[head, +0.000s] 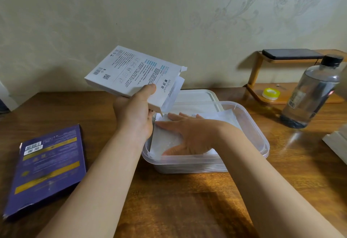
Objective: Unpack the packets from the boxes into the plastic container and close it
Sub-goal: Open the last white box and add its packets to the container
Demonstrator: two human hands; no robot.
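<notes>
The left grip (134,113) grasps the white box (131,72), tilted above the plastic container (259,136), a packet (174,89) protruding from its open end. The right grip (187,134), fingers straight, presses flat on the white packets (163,138) inside the container; a purple box (47,168) lies on the tabletop (178,200) at left.

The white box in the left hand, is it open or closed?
Open. The white box has its end flap lifted, and a packet sticks out.

White box (131,72) aslant above open container (187,164), perhaps several packets (163,142) inside
</notes>
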